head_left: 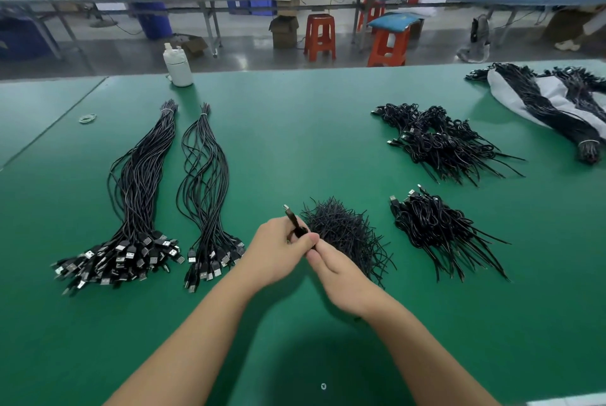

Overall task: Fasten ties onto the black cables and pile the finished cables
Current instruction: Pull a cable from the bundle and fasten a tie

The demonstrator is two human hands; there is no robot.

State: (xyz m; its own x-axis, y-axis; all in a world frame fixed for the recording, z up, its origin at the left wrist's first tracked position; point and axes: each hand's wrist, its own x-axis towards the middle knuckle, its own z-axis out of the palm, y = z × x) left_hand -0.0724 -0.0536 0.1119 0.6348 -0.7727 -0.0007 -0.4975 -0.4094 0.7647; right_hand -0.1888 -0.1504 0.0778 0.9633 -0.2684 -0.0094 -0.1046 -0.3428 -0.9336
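From the head camera we look down over a green surface (pixel 295 143) at our two bare forearms reaching forward, the hands meeting just in front of us. Our left hand (pixel 278 251) is curled around a coiled black cable (pixel 295 225), whose metal-tipped plug sticks up and away past the knuckles. Our right hand (pixel 337 271) touches the left at the fingertips and pinches at the same cable; whether a tie is between those fingers we cannot tell.

Just beyond the hands, touching the right one from behind, lies a bushy heap of short black ties (pixel 344 232). To the right of it sits a small pile of finished cables (pixel 436 228), coiled with loose ends fanning toward us. Farther back on the right is a larger pile of bundled cables (pixel 439 143).

On the left, two long bunches of straight cables lie side by side, each banded at the far end with plugs spread at the near end: the thicker bunch (pixel 137 196) further left, the thinner bunch (pixel 206 196) beside it. At the far right corner, more cables rest on a grey bag (pixel 557 104). A white bottle (pixel 178 66) stands at the far edge of the surface, and a loose rubber band (pixel 88 118) lies toward the left. Beyond are orange stools (pixel 319 37) and long workbenches.
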